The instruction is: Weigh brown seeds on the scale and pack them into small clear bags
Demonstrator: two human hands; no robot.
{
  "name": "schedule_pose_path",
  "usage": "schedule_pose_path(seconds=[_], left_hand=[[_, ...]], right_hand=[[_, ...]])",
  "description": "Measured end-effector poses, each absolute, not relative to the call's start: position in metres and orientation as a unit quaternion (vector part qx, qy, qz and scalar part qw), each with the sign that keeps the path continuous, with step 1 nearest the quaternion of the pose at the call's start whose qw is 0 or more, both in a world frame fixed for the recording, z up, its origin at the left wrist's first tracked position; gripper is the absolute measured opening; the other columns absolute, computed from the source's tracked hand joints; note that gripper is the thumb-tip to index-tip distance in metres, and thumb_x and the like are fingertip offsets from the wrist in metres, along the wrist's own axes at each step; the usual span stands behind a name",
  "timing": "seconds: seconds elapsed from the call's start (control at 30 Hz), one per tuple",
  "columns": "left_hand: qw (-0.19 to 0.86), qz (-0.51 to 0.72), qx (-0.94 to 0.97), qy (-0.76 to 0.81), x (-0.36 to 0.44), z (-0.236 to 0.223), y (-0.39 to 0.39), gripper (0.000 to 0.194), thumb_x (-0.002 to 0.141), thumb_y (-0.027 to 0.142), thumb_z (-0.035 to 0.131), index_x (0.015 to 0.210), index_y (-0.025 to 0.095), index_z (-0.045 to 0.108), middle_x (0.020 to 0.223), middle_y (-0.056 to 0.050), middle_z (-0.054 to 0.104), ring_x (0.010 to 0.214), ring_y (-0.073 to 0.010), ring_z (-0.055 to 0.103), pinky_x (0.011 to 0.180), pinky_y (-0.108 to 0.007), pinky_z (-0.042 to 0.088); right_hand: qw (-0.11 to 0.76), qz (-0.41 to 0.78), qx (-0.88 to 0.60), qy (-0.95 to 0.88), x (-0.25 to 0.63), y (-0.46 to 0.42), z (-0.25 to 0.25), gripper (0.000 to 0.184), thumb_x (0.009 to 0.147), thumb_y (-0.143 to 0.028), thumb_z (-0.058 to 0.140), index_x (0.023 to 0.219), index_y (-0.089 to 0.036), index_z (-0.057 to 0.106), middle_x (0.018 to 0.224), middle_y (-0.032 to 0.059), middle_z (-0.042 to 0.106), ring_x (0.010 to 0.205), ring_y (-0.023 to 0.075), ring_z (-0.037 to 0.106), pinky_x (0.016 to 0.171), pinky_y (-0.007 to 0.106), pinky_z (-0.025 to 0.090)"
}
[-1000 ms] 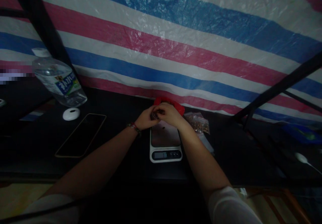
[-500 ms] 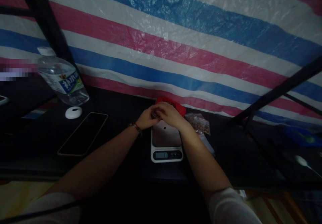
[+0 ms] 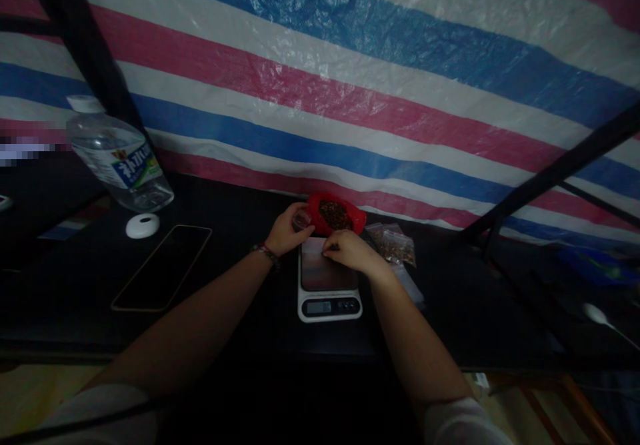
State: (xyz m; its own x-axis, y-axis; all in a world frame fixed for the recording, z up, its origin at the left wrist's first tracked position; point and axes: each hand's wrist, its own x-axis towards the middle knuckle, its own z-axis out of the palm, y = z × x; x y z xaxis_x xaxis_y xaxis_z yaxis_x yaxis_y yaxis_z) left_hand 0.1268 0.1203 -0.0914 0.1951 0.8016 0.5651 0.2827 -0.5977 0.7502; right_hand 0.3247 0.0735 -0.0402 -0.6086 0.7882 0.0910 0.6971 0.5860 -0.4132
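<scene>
My left hand (image 3: pixel 289 230) is closed round a small clear cup (image 3: pixel 301 219) at the far left corner of a white kitchen scale (image 3: pixel 306 308). Over the scale's metal plate, my right hand (image 3: pixel 346 250) has thumb and fingers pinched together, fingertips at the plate's surface. Whatever lies between those fingertips is too small to make out. Just beyond both hands sits an open red bag (image 3: pixel 357 219) filled with brown, grain-like bits (image 3: pixel 334 214). The scale's lit display faces me, its digits too blurred to read.
Small clear zip bags (image 3: pixel 397 246) with brown contents lie right of the scale. To the left are a phone (image 3: pixel 163 268), a white rounded case (image 3: pixel 143 225) and a large plastic bottle (image 3: pixel 123 162). A white spoon-like item (image 3: pixel 595 314) lies far right. Striped sheeting hangs behind the black table.
My hands have moved apart: the left with the cup to the left, the right down onto the scale plate, where a small dark bit lay. The red bag's contents now show.
</scene>
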Motion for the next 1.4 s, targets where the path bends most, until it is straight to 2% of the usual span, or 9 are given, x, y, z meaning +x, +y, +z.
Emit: schedule_pose_path(seconds=[0.13,0.33,0.47,0.6,0.73,0.83,1.03,1.2,1.4], left_hand=[[0.251,0.513,0.733,0.37,0.126,-0.089,0.117,0.05,0.073,0.03,0.066,0.118,0.016,0.049,0.087,-0.003,0.063,0.073,-0.0136,0.061,0.066,-0.025,0.048],[0.22,0.483,0.773,0.348,0.128,-0.083,0.11,0.056,0.072,0.029,0.066,0.123,0.015,0.047,0.085,-0.003,0.064,0.071,-0.0148,0.061,0.066,-0.027,0.05],[0.172,0.483,0.789,0.34,0.131,-0.077,0.104,0.057,0.07,0.028,0.066,0.123,0.015,0.048,0.102,-0.009,0.065,0.086,-0.0201,0.064,0.078,-0.032,0.051],[0.153,0.476,0.789,0.357,0.131,-0.072,0.096,0.065,0.068,0.031,0.067,0.128,0.016,0.046,0.105,-0.009,0.065,0.091,-0.0231,0.064,0.084,-0.036,0.051],[0.178,0.472,0.794,0.339,0.132,-0.069,0.086,0.082,0.065,0.037,0.073,0.136,0.014,0.039,0.113,-0.013,0.063,0.098,-0.0268,0.063,0.089,-0.041,0.05],[0.248,0.487,0.789,0.28,0.131,-0.069,0.083,0.095,0.063,0.038,0.076,0.142,0.015,0.029,0.129,-0.016,0.054,0.109,-0.0284,0.059,0.092,-0.041,0.048],[0.408,0.438,0.756,0.264,0.136,-0.074,0.083,0.041,0.076,0.035,0.067,0.111,0.014,0.062,0.095,-0.008,0.07,0.083,-0.021,0.067,0.076,-0.035,0.054],[0.474,0.455,0.71,0.252,0.146,-0.077,0.081,0.047,0.068,0.027,0.075,0.111,0.014,0.061,0.105,-0.011,0.069,0.092,-0.0215,0.067,0.085,-0.038,0.052],[0.443,0.445,0.734,0.26,0.149,-0.079,0.078,0.037,0.07,0.029,0.073,0.102,0.014,0.065,0.094,-0.008,0.07,0.082,-0.02,0.067,0.075,-0.034,0.054]], right_hand=[[0.15,0.168,-0.434,-0.873,0.321,0.076,-0.038,0.016,0.074,-0.006,0.06,0.073,-0.017,0.072,0.074,0.0028,0.071,0.07,0.0146,0.063,0.069,0.025,0.044],[0.362,0.112,-0.455,-0.806,0.31,0.08,-0.018,0.011,0.08,-0.016,0.061,0.087,-0.019,0.07,0.088,0.0038,0.07,0.083,0.016,0.062,0.078,0.028,0.046],[0.357,0.1,-0.421,-0.828,0.293,0.081,-0.016,0.012,0.084,-0.018,0.058,0.087,-0.019,0.069,0.088,0.004,0.068,0.087,0.0169,0.061,0.085,0.032,0.045],[0.353,0.054,-0.401,-0.843,0.288,0.069,-0.024,0.013,0.085,-0.026,0.058,0.089,-0.02,0.069,0.116,0.0088,0.059,0.113,0.0226,0.051,0.099,0.04,0.038],[0.362,0.06,-0.392,-0.844,0.297,0.051,-0.026,0.01,0.083,-0.029,0.061,0.085,-0.021,0.068,0.129,0.0083,0.05,0.122,0.0249,0.044,0.104,0.043,0.035],[0.438,0.071,-0.4,-0.802,0.307,0.043,-0.024,0.014,0.089,-0.024,0.05,0.089,-0.022,0.064,0.127,0.0077,0.051,0.121,0.0218,0.045,0.104,0.042,0.037],[0.503,0.12,-0.416,-0.748,0.321,0.041,-0.04,0.013,0.089,-0.027,0.049,0.088,-0.022,0.06,0.119,0.0084,0.057,0.114,0.0215,0.052,0.099,0.041,0.041],[0.574,0.264,-0.425,-0.648,0.321,0.048,-0.061,0.032,0.08,-0.033,0.063,0.11,-0.023,0.057,0.112,0.0079,0.062,0.103,0.0207,0.06,0.09,0.037,0.048],[0.568,0.331,-0.458,-0.598,0.321,0.049,-0.062,0.02,0.072,-0.036,0.071,0.08,-0.018,0.066,0.08,0.0037,0.068,0.076,0.0182,0.064,0.075,0.032,0.051]])
